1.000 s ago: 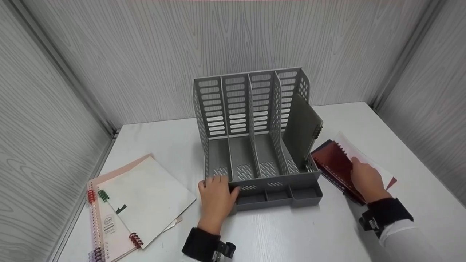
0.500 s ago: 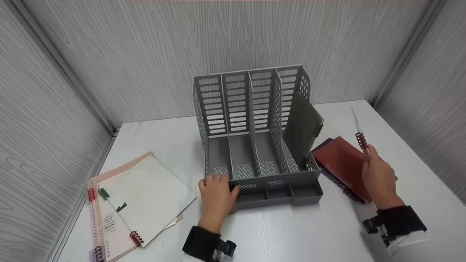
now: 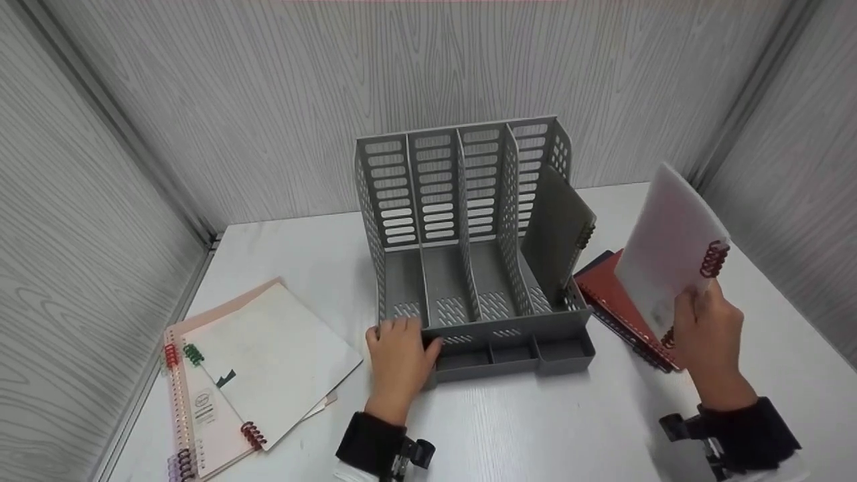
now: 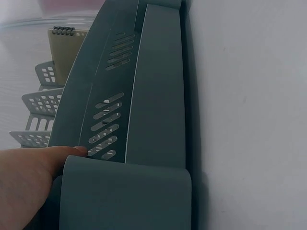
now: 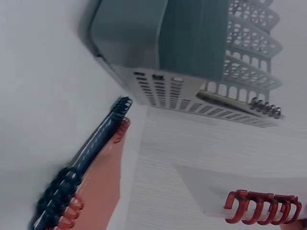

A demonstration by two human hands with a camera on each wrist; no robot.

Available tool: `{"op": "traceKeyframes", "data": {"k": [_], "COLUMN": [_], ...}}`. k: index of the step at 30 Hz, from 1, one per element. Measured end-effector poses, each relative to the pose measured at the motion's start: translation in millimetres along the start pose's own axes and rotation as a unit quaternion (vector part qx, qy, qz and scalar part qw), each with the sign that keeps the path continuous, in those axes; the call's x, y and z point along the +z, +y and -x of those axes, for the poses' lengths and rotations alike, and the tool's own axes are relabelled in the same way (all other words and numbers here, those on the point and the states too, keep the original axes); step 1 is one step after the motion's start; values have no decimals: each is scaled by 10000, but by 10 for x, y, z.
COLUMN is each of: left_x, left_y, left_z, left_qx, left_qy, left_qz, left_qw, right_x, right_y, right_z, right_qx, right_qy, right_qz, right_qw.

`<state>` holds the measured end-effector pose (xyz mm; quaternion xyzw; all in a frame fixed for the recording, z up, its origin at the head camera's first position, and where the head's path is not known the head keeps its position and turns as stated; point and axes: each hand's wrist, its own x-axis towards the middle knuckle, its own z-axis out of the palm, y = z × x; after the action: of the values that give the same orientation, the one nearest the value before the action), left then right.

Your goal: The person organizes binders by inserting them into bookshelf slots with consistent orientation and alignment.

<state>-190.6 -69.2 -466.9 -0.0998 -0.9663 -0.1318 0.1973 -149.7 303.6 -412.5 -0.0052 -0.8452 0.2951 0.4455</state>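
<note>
A grey file organizer (image 3: 469, 327) with tall slots and small front trays stands mid-table. My left hand (image 3: 398, 365) grips its front left corner, fingers over the front wall; the left wrist view shows the thumb along that wall. At the right, my right hand (image 3: 713, 338) pinches a ring-bound notebook (image 3: 673, 241) with a translucent pale cover, held upright by its bound edge. Its red rings (image 5: 264, 207) show in the right wrist view. Beneath it lies a red notebook (image 3: 619, 294) on a dark one. A grey-green notebook (image 3: 556, 234) stands in the organizer's rightmost slot.
Left of the organizer lie overlapping ring-bound notebooks: a white-covered one (image 3: 274, 355) with green and red rings, over a pink one (image 3: 214, 428). Pale wood-grain panels (image 3: 442, 60) enclose the white table (image 3: 515, 428) at the back and sides.
My right hand has lifted the pale notebook off the red one and turned it upright, its cover now facing the view. My left hand has stayed on the organizer.
</note>
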Motion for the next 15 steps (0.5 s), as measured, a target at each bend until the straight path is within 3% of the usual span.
{"op": "traceKeyframes", "data": {"k": [4,8,15], "left_x": [-9,-4,4], "left_y": [-10,-12,7], "left_z": [-17,-17,5], "left_qx": [-51,-41,1], "left_qy": [-24,-29,31], "left_qz": [-10,-20,-24], "left_qw": [10000,10000,10000], "right_x": [-64,-96,-81], "right_y": [-198,-363,-478], "right_z": [-12,11,44], "right_qx": [-267,-262,-449], "right_qy": [491,779,840], "right_qz": [-318,-742,-983], "right_qw": [9979,9939,9906]}}
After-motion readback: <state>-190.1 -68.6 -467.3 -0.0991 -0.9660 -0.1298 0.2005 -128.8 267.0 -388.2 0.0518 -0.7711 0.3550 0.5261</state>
